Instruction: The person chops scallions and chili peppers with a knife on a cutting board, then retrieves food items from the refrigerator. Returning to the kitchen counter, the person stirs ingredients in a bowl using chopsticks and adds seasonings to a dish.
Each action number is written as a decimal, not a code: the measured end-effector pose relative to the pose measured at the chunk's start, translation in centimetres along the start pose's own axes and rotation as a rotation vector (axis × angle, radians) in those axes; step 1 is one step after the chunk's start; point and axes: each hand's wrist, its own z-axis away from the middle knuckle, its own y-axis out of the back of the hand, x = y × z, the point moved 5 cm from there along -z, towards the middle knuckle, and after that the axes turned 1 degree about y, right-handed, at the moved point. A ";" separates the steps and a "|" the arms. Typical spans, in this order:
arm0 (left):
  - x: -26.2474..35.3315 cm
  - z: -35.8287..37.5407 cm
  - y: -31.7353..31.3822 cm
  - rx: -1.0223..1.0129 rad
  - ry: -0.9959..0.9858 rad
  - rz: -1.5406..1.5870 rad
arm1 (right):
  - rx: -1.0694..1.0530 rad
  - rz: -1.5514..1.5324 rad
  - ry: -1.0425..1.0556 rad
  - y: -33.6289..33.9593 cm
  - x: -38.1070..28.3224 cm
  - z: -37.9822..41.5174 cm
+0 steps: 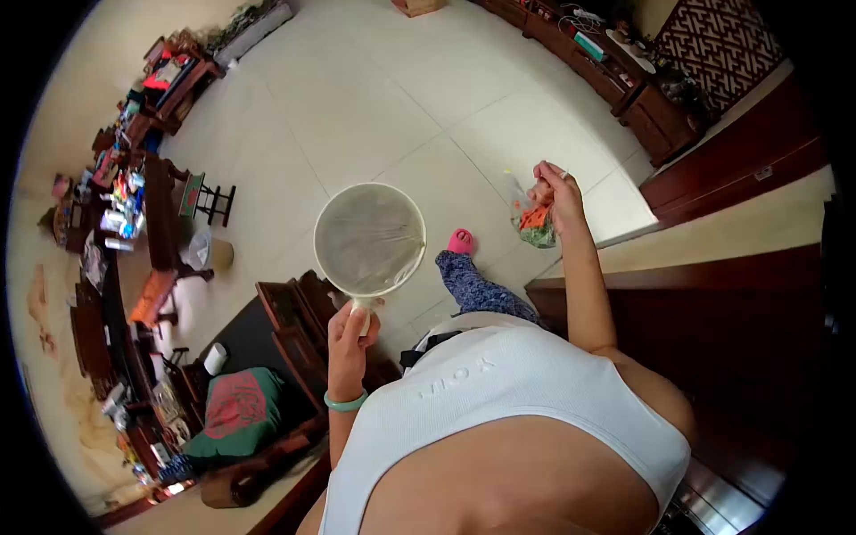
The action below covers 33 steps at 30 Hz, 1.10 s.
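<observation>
My left hand, with a pale green bangle at the wrist, is closed at the near edge of a round white-rimmed bin. Thin see-through plastic lines the bin and is bunched beside my fingers. Off to the right, my right hand is closed round the top of a clear plastic bag. Orange-red and green contents show through the bag, which hangs over the pale floor. Below, between the two hands, one foot in a pink slipper stands on the tiles.
On the left stand a dark wooden bench with a green and red cushion, a bag-lined waste bin and a small folding stool. A dark wooden cabinet is at the upper right. A raised floor edge runs beside my right arm.
</observation>
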 end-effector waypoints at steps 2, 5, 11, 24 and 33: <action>1.4 -5.2 -0.4 -0.039 0.001 -0.013 | 0.071 0.091 -0.067 0.9 0.8 -3.7; 4.3 -13.3 -2.1 -0.131 0.022 -0.005 | 0.113 0.126 -0.044 1.4 0.0 -8.8; 8.9 -27.0 -5.2 -0.229 0.096 -0.032 | 0.297 -0.149 0.031 2.6 -1.5 -15.8; 12.0 -58.6 -30.4 -1.120 0.263 -0.519 | 0.747 0.367 -0.051 12.8 -8.5 -23.0; 6.4 -55.8 -60.7 -1.721 0.443 -0.618 | 1.239 0.077 0.262 25.3 -14.8 -12.7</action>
